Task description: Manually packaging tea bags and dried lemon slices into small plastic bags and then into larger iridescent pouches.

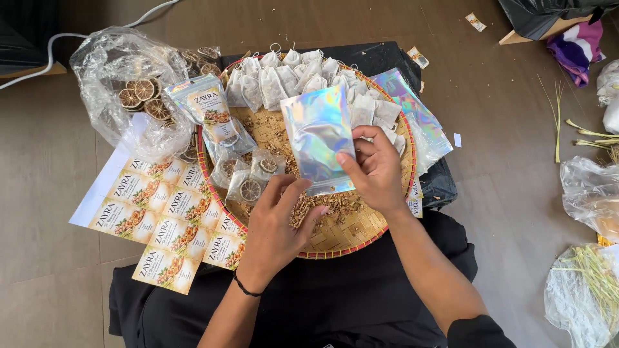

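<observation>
Here, R hand [377, 169] pinching glossy holographic pouch [318, 134], woven round tray [335, 240]

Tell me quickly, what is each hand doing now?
Left hand: open, fingers in the loose dried bits, holding nothing visible.
Right hand: closed on the shiny pouch.

On the tray [361, 241], woven tan with a red rim, lies a pouch [318, 135] of shimmering silver holographic rainbow. White sachets [284, 80] line the tray's far edge. Left of the tray, the labels [164, 222] are cream with orange-brown pictures, and brown citrus slices [143, 96] show through a clear bag.
</observation>
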